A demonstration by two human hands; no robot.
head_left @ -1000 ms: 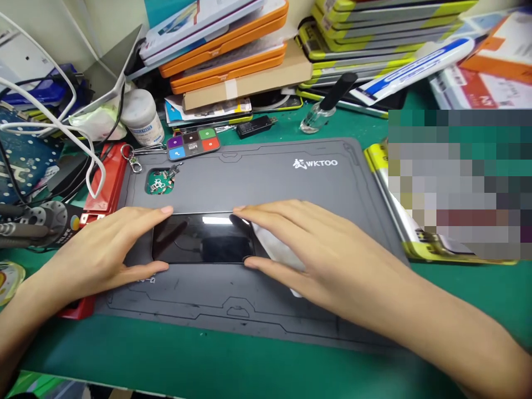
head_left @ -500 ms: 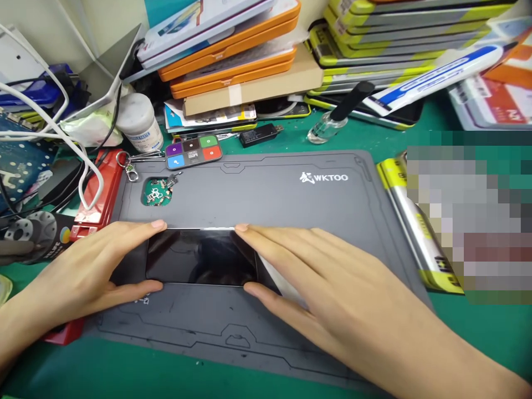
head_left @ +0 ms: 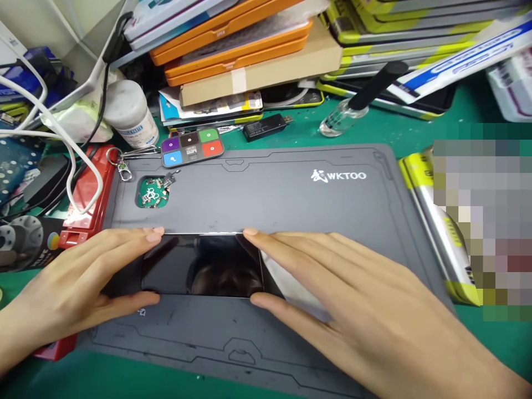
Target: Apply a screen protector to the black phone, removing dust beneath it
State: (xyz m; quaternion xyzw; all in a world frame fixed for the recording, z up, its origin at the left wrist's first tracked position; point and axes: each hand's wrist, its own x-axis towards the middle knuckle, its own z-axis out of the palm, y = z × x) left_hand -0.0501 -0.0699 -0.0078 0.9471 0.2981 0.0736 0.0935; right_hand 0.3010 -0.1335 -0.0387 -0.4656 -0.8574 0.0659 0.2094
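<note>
A smartphone (head_left: 174, 269) with a black, glossy screen facing up lies crosswise over the grey work mat (head_left: 266, 199); whether it rests on the mat or is slightly raised I cannot tell. My left hand (head_left: 78, 282) grips its left end, fingers on the far long edge and thumb on the near one. At the other end, my right hand (head_left: 344, 293) pinches the same two edges. Part of a white, flat piece (head_left: 291, 282) shows beneath my right palm. The screen reflects a dark shape.
Small metal parts sit in the mat's cutout (head_left: 153, 192). Behind the mat are a colourful keypad (head_left: 193, 148), a black USB stick (head_left: 266, 128), a glass bottle (head_left: 343, 119) and a white jar (head_left: 132, 115). Stacked orange cases (head_left: 241, 52) rise behind. A red tool (head_left: 85, 205) lies left.
The view has shifted and come slightly closer, so the phone looks a little larger. Both hands keep their hold on its ends.
</note>
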